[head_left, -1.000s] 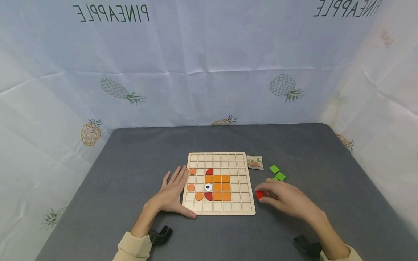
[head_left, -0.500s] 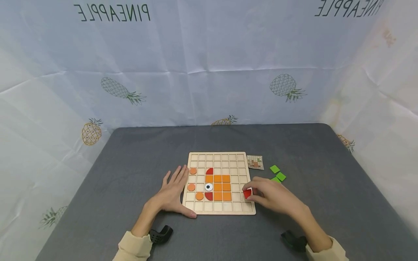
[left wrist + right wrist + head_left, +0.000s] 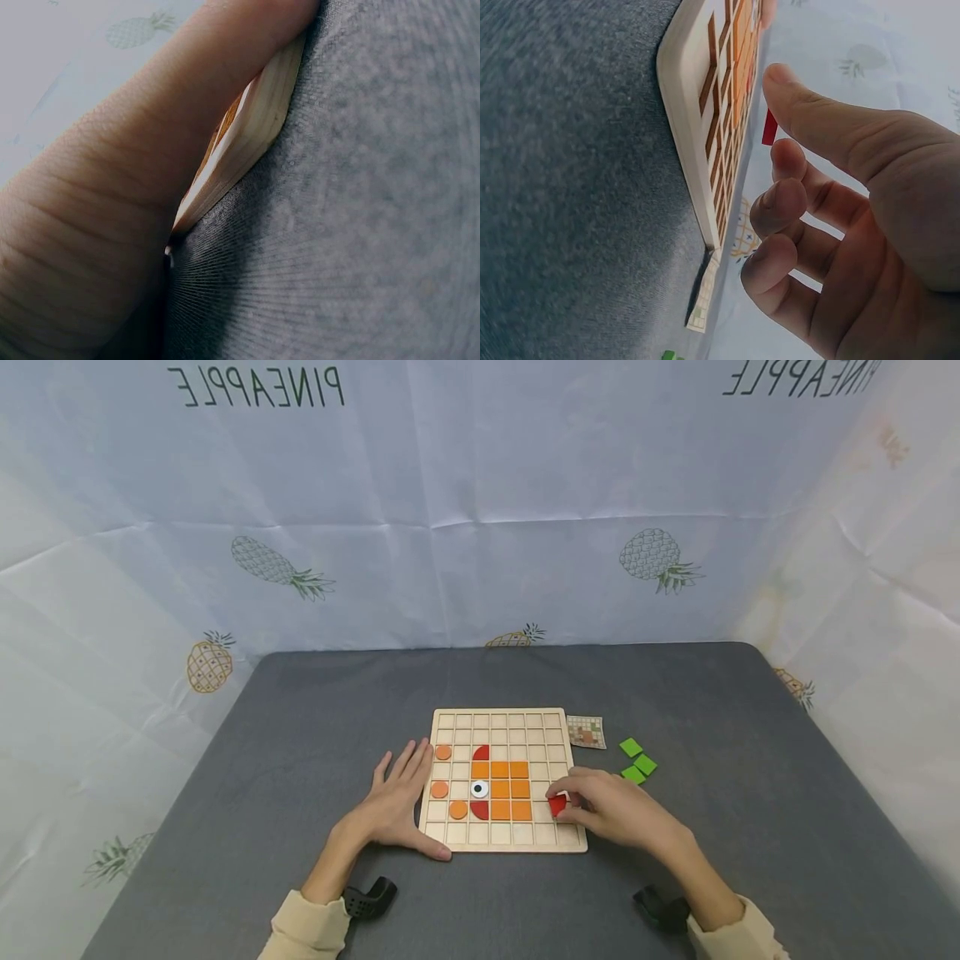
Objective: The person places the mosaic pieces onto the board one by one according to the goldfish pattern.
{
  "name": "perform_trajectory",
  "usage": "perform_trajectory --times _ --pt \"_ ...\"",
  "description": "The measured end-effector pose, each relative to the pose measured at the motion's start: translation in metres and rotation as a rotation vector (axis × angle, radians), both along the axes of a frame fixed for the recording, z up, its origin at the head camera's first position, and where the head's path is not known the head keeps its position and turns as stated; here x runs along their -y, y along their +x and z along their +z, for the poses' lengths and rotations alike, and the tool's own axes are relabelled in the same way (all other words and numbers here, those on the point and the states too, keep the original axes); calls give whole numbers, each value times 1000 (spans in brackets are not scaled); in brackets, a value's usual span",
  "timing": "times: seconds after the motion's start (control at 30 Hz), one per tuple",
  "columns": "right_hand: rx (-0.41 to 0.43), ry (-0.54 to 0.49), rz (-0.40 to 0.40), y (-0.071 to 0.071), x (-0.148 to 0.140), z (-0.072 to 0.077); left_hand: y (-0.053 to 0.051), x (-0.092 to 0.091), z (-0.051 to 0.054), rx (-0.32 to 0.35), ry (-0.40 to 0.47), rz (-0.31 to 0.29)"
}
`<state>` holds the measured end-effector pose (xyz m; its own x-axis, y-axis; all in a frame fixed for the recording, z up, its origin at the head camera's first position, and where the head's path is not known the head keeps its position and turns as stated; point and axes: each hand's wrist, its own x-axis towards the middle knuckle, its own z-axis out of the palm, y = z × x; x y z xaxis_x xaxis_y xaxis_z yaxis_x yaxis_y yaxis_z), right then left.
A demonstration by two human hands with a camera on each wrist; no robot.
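Note:
A wooden grid board (image 3: 543, 843) lies on the table, with orange square tiles (image 3: 500, 789), orange discs (image 3: 439, 789), dark red quarter-round tiles (image 3: 479, 811) and a white eye piece (image 3: 479, 789) in its cells. My left hand (image 3: 393, 810) rests with spread fingers along the board's left edge, its thumb at the near left corner. Over the right-hand columns, my right hand (image 3: 622, 810) pinches a small red tile (image 3: 557, 806) between thumb and forefinger. In the right wrist view the red tile (image 3: 769, 129) shows edge-on, held apart from the board.
A small printed pattern card (image 3: 587, 732) lies beside the board's upper right corner. Several green square tiles (image 3: 632, 747) lie on the grey table right of it. A pineapple-print cloth (image 3: 480, 577) hangs behind the table.
My right hand has carried the red tile leftward, from beside the board's right edge to over its right columns. The left hand has stayed in place.

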<state>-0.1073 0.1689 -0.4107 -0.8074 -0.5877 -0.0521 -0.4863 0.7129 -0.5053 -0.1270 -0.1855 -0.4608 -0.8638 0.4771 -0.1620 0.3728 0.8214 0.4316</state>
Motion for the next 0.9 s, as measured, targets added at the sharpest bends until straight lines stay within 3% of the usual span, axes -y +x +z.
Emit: perform_trajectory --times 0.9 --pt "31 -4 -22 -4 24 -14 -1 0 1 3 -3 -3"
